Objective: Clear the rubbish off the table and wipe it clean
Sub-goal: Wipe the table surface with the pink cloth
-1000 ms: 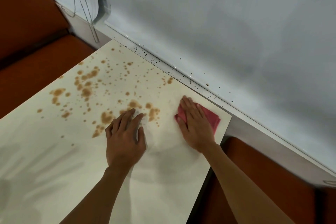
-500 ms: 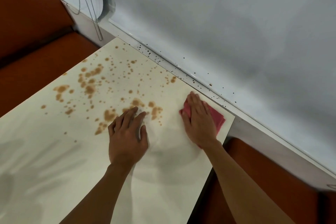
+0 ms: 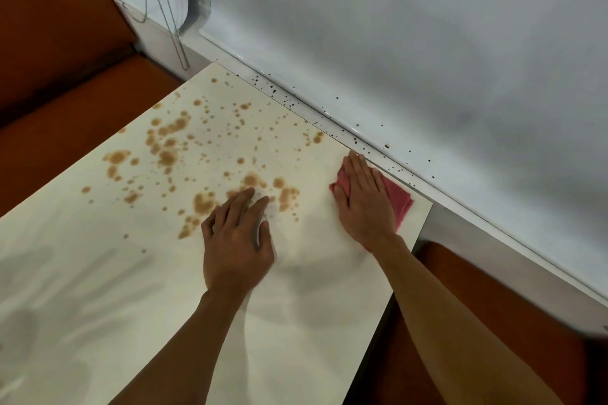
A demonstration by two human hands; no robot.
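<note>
A cream table (image 3: 98, 273) carries several brown spill spots (image 3: 167, 158) over its far half. My right hand (image 3: 365, 204) lies flat, fingers straight, pressing a pink cloth (image 3: 399, 199) onto the table's far right corner by the wall. My left hand (image 3: 237, 240) presses a white tissue (image 3: 269, 207), mostly hidden under its fingers, onto the brown stains near the table's middle.
A white wall ledge (image 3: 378, 148) with small dark specks runs along the table's far edge. Orange seats (image 3: 65, 115) flank the table at the left and at the lower right. Blind cords (image 3: 164, 10) hang at the top left.
My right hand has slid the pink cloth away from me toward the wall edge. My left hand has stayed on the tissue, shifting only slightly.
</note>
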